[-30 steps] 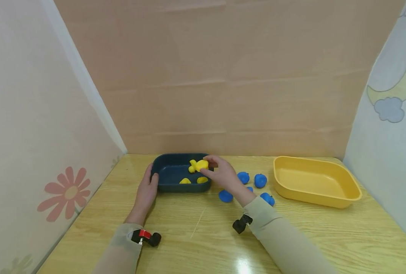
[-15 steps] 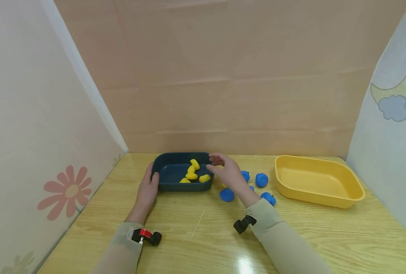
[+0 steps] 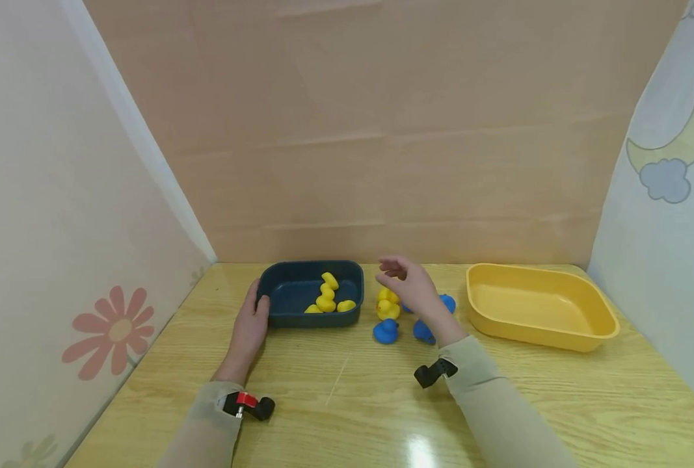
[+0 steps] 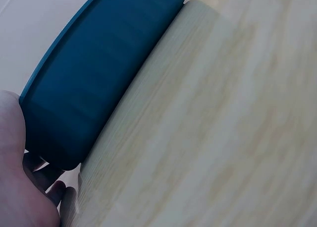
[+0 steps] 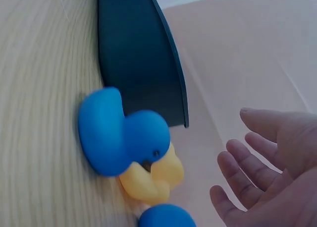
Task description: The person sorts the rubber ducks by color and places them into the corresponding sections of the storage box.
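My left hand holds the left end of a dark blue tray; in the left wrist view its thumb lies near the rim and the fingers go round the end wall. Several yellow rubber ducks lie in the tray's right half. Beyond the tray's right end, my right hand hovers over a group of ducks, fingers loosely bent and holding nothing. Below its fingertips sit yellow rubber ducks. A blue rubber duck stands in front of them, also large in the right wrist view. The right hand partly hides other blue ducks.
A yellow tray stands to the right of the ducks on the wooden table. A brown paper-covered wall rises behind, with light patterned walls on both sides.
The right hand let go of a yellow duck, which now lies in the dark blue tray. It then moved right, out over the ducks on the table. The left hand stayed at the tray.
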Motion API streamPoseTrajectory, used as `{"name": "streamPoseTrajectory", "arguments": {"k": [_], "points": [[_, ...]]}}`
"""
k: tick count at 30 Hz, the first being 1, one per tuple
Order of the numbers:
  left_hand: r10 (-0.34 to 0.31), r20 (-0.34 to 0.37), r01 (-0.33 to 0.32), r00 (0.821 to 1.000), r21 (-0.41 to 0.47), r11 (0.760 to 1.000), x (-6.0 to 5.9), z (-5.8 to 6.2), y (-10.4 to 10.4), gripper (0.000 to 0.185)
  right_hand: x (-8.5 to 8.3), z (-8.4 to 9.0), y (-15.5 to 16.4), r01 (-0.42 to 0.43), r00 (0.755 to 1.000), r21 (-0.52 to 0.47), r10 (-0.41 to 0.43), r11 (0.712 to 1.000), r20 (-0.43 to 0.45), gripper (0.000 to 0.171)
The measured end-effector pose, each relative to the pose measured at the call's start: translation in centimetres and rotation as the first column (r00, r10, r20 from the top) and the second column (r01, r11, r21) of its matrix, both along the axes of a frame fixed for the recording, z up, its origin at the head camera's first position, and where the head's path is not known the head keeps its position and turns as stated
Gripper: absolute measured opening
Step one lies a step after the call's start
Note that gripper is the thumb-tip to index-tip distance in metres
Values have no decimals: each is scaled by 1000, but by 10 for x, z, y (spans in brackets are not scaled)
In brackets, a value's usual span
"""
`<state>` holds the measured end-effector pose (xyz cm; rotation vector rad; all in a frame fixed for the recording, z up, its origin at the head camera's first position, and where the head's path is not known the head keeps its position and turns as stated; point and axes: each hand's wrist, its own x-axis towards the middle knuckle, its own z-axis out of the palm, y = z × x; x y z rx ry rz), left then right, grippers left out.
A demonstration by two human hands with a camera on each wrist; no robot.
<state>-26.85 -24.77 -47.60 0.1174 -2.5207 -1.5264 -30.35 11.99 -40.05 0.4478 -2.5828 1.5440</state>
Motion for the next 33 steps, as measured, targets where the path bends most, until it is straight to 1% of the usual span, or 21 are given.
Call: {"name": "streamPoseTrajectory", "arguments": {"k": [8,15,21,29,33], "points": [[-2,-2,2,1000,3,1000,1,2,0,65,-8,-8,9,12,999,107,-15,994,30,55],[-4,1,4,1000,3,1000,2,2,1,65,-13,-20,13,-3,997,146,-8,989,74,60],[-10,3,10,1000,16,1000,3,1,1,65,-14,-27,13,-8,994,181,-12,983,110,63],[-24,-1,24,1000,22,999,4,1,0,65,-13,-32,14,-1,994,199,-20,980,107,60],[-25,0,25,1000,21,999,3,1,-1,65,-15,-36,15,4,995,229,-26,973,96,59]]}}
